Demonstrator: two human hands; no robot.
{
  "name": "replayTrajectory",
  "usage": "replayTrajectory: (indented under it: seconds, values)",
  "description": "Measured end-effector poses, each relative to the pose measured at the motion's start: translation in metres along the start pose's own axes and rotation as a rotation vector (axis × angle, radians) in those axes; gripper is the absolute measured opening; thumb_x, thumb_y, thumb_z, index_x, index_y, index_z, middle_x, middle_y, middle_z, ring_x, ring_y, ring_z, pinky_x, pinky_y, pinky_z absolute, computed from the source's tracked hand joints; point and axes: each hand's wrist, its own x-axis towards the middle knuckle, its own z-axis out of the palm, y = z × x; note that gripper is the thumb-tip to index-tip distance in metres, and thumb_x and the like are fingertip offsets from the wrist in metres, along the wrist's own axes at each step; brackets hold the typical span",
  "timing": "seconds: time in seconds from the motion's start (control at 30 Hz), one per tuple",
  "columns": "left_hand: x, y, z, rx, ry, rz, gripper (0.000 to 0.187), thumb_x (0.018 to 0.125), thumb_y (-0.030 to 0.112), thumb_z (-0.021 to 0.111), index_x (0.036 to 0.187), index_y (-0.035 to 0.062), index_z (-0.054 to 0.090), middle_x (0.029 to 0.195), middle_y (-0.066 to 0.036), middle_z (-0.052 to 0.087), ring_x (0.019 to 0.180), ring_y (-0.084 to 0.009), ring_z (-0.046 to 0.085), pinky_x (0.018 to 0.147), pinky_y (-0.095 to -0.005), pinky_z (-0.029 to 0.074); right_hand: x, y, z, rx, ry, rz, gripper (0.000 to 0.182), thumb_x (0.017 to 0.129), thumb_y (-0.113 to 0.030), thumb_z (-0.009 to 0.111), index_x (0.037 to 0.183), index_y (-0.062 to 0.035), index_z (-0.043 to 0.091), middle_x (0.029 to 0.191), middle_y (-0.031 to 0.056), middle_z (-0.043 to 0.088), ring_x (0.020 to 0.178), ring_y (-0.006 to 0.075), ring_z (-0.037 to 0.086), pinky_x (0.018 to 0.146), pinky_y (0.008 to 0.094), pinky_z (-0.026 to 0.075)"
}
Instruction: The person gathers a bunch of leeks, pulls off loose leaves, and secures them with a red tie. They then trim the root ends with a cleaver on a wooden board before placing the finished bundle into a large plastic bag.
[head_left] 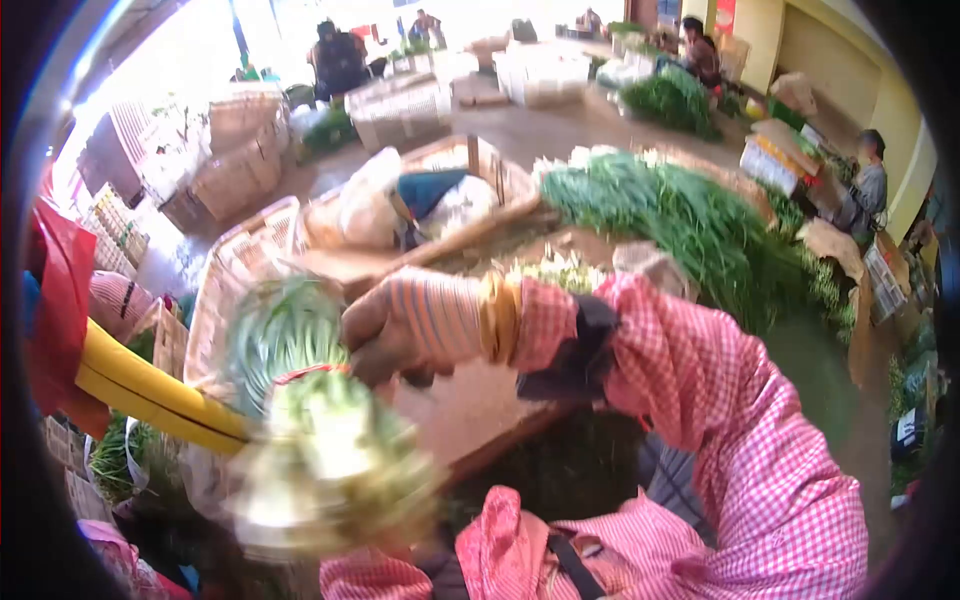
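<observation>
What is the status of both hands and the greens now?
Right hand in striped glove, fingers closed at the greens bundle. Left hand hidden under the bundle, grip unclear. Bundle blurred. Baskets and greens pile lie beyond, nothing in the way.

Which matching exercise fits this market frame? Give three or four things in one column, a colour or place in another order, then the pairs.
Things:
1. right hand
2. bundle of greens
3. heap of long green stalks
4. wicker basket

Descriptions:
A. lying across the ground, upper right of the hands
B. in an orange-striped glove, pink checked sleeve behind it
C. blurred, nearest the camera, lower left
D. pale woven, behind the greens on the left

Pairs: 1-B, 2-C, 3-A, 4-D
</observation>
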Motion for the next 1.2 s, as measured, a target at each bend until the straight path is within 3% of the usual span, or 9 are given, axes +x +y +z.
replayTrajectory:
  seconds: [0.07, 0.2, 0.4, 0.53, 0.6, 0.67, 0.73, 0.93, 1.2]
  values:
    - [0.018, -0.043, 0.005, 0.052, -0.068, -0.127, 0.026, 0.088, 0.027, 0.049, 0.097, 0.0043, 0.059, 0.075, -0.005, 0.064, 0.059, -0.0125, 0.057, 0.052, -0.0252, 0.043, -0.003, 0.032, -0.008, -0.271, 0.144, 0.297, 0.015, 0.074, -0.021, 0.063, 0.071, -0.0071, 0.060, 0.057, 0.0066, 0.056, 0.050, 0.0150, 0.056, 0.046, 0.0314, 0.044]
    - [0.018, -0.110, 0.024, 0.145, -0.189, -0.361, 0.031, 0.089, 0.033, 0.044, 0.090, 0.0052, 0.059, 0.067, -0.004, 0.063, 0.052, -0.0125, 0.056, 0.044, -0.0260, 0.041, 0.009, 0.141, -0.024, -0.985, 0.018, 0.231, 0.019, 0.074, -0.028, 0.056, 0.078, -0.0121, 0.064, 0.073, 0.0125, 0.063, 0.070, 0.0342, 0.060, 0.063, 0.0422, 0.049]
    - [-0.005, -0.037, 0.066, 0.215, -0.275, -0.528, 0.030, 0.090, 0.029, 0.048, 0.096, 0.0027, 0.061, 0.066, -0.004, 0.064, 0.052, -0.0115, 0.057, 0.046, -0.0245, 0.043, -0.011, 0.248, -0.027, -0.911, -0.040, 0.434, 0.023, 0.078, -0.027, 0.054, 0.092, -0.0116, 0.064, 0.088, 0.0111, 0.066, 0.084, 0.0315, 0.063, 0.073, 0.0411, 0.049]
    - [0.031, -0.037, 0.090, -0.037, 0.511, 0.570, 0.047, 0.078, 0.007, 0.064, 0.122, 0.0026, 0.047, 0.108, -0.016, 0.059, 0.087, -0.0220, 0.061, 0.073, -0.0304, 0.050, -0.032, 0.258, -0.032, -0.663, 0.274, 0.316, 0.024, 0.080, -0.030, 0.057, 0.092, -0.0111, 0.062, 0.086, 0.0106, 0.064, 0.077, 0.0299, 0.062, 0.069, 0.0396, 0.049]
    - [0.051, -0.007, 0.077, 0.478, 0.675, 0.710, 0.076, 0.070, 0.016, 0.072, 0.134, 0.0024, 0.033, 0.132, -0.018, 0.040, 0.121, -0.0300, 0.042, 0.100, -0.0353, 0.034, -0.060, 0.268, -0.049, -0.532, 0.478, -0.004, 0.020, 0.079, -0.026, 0.059, 0.093, -0.0121, 0.062, 0.087, 0.0088, 0.061, 0.070, 0.0268, 0.062, 0.063, 0.0380, 0.049]
    - [0.070, -0.005, 0.076, 0.775, 0.596, 0.666, 0.096, 0.061, 0.022, 0.078, 0.138, 0.0016, 0.023, 0.140, -0.019, 0.029, 0.130, -0.0350, 0.028, 0.107, -0.0390, 0.025, -0.103, 0.256, -0.061, -0.286, 0.909, 0.445, 0.026, 0.079, -0.027, 0.060, 0.096, -0.0080, 0.060, 0.094, 0.0121, 0.060, 0.074, 0.0271, 0.062, 0.069, 0.0382, 0.049]
    - [0.085, -0.010, 0.080, 1.010, 0.510, 0.483, 0.111, 0.052, 0.038, 0.081, 0.137, -0.0013, 0.021, 0.142, -0.018, 0.026, 0.134, -0.0344, 0.020, 0.110, -0.0430, 0.015, -0.155, 0.278, -0.052, -0.890, 0.846, 0.499, 0.034, 0.077, -0.032, 0.061, 0.097, -0.0051, 0.059, 0.092, 0.0151, 0.060, 0.083, 0.0295, 0.060, 0.077, 0.0390, 0.047]
    - [0.117, 0.025, 0.097, 1.487, 0.370, -0.083, 0.113, 0.047, 0.053, 0.078, 0.132, -0.0035, 0.030, 0.137, -0.014, 0.034, 0.135, -0.0319, 0.017, 0.109, -0.0516, 0.007, -0.188, 0.261, -0.013, -0.912, 0.721, 0.944, 0.045, 0.072, -0.043, 0.063, 0.097, -0.0063, 0.054, 0.094, 0.0152, 0.060, 0.094, 0.0315, 0.057, 0.081, 0.0412, 0.044]
    - [0.142, 0.016, 0.083, 1.277, 0.361, -0.045, 0.108, 0.044, 0.038, 0.085, 0.128, -0.0017, 0.030, 0.116, -0.015, 0.052, 0.108, -0.0284, 0.051, 0.088, -0.0382, 0.042, -0.176, 0.282, -0.023, -0.625, 0.792, 0.891, 0.031, 0.066, -0.027, 0.064, 0.084, -0.0039, 0.054, 0.077, 0.0154, 0.062, 0.075, 0.0303, 0.062, 0.066, 0.0386, 0.047]
